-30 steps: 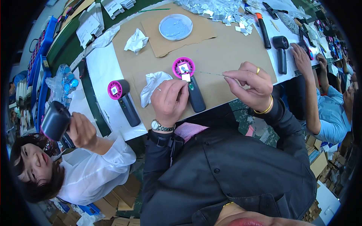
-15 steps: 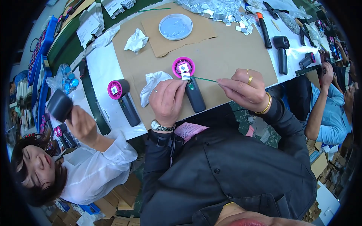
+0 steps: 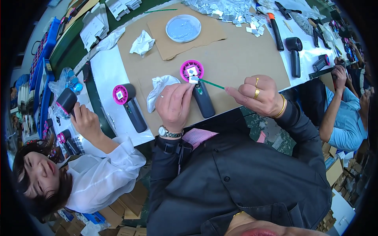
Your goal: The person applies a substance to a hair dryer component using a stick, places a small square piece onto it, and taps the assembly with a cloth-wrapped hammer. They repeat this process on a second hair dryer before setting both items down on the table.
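Observation:
Between the fingertips of my left hand (image 3: 172,103) is a small whitish square plate (image 3: 193,80) with a grey smear on it. My right hand (image 3: 260,95) pinches a thin green stick (image 3: 214,84), whose far tip reaches the plate's edge. Just under and beyond the plate lies a dark grey handheld device (image 3: 204,104) with an opened handle showing a green board. Its round pink head (image 3: 191,63) carries another pale square with a grey patch at its centre. My left fingers partly cover the device's neck.
A round dish of bluish-grey paste (image 3: 183,28) sits on cardboard at the back. Crumpled white tissues (image 3: 142,42) lie left. A second pink-headed device (image 3: 130,106) rests further left. An orange-ended tool (image 3: 275,32) is at right. At left a co-worker's hand (image 3: 87,125) holds a dark device.
My right hand has shifted slightly, and the green stick now slants more steeply at the plate's right edge. My left hand stays nearly still. The co-worker's dark device has moved slightly right.

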Motion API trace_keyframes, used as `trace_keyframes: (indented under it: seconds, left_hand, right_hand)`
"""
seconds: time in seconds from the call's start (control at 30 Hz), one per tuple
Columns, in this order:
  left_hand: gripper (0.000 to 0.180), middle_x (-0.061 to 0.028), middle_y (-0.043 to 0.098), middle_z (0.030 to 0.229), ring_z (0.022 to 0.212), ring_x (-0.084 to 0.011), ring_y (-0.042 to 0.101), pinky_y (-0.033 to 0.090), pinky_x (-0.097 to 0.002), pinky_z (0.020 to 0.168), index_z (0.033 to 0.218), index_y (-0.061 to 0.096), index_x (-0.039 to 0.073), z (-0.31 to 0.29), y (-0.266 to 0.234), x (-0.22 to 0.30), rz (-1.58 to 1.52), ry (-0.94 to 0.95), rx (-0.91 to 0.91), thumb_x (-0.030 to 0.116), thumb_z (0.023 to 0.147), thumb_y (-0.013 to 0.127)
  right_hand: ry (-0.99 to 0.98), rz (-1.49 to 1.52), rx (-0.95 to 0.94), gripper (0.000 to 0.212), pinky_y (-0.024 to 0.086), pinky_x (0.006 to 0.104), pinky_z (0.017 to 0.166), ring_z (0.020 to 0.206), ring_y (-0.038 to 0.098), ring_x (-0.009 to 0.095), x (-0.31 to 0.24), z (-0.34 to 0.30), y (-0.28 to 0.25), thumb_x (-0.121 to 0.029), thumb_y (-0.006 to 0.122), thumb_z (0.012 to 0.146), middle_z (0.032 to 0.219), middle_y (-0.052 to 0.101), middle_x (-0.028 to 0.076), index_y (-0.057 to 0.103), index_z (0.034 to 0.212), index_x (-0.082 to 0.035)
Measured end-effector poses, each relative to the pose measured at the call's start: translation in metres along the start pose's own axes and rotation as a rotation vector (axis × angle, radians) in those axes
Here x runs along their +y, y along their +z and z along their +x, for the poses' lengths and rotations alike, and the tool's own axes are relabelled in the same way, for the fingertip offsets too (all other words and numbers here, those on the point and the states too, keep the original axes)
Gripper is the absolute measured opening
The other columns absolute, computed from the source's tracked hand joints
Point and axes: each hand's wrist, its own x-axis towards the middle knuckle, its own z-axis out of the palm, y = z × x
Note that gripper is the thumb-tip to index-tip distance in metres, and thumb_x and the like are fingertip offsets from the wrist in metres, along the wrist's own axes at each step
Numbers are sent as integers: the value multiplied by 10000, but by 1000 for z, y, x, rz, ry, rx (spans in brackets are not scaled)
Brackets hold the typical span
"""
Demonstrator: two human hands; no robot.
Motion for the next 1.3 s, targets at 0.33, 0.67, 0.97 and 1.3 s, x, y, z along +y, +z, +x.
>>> trace_keyframes:
  seconds: [0.33, 0.67, 0.97, 1.3]
  left_hand:
    - [230, -103, 740, 879, 760, -278, 711, 539, -379, 636, 1009, 759, 14, 1, 0, 0, -23, 3, -13, -31, 818, 880]
    - [204, -108, 734, 869, 760, -288, 709, 545, -388, 641, 979, 760, 11, 3, -2, 1, -41, 2, -52, -28, 815, 874]
    - [244, -107, 729, 860, 745, -286, 703, 538, -385, 629, 971, 749, 9, 2, 0, -1, -58, 5, -55, -5, 789, 911]
    - [352, -102, 731, 865, 727, -264, 700, 520, -373, 603, 1038, 737, 22, -1, -3, 4, -48, -17, -17, 56, 770, 964]
  right_hand:
    - [28, -8, 55, 342, 386, 308, 460, 565, 534, 128, -10, 0, -2, 63, 841, 737, 716, 494, -4, 798, 1073, 13]
    - [688, 504, 220, 154, 337, 262, 526, 586, 474, 66, -18, 1, 4, 59, 790, 913, 743, 572, -5, 806, 1063, 27]
    - [1401, 1093, 351, 103, 349, 247, 614, 693, 482, 35, 1, 13, -5, -48, 756, 1016, 805, 610, -46, 810, 1068, 22]
    - [545, 64, 212, 147, 475, 344, 658, 716, 615, 190, 87, 40, 53, -154, 772, 1003, 833, 645, 53, 828, 1100, -59]
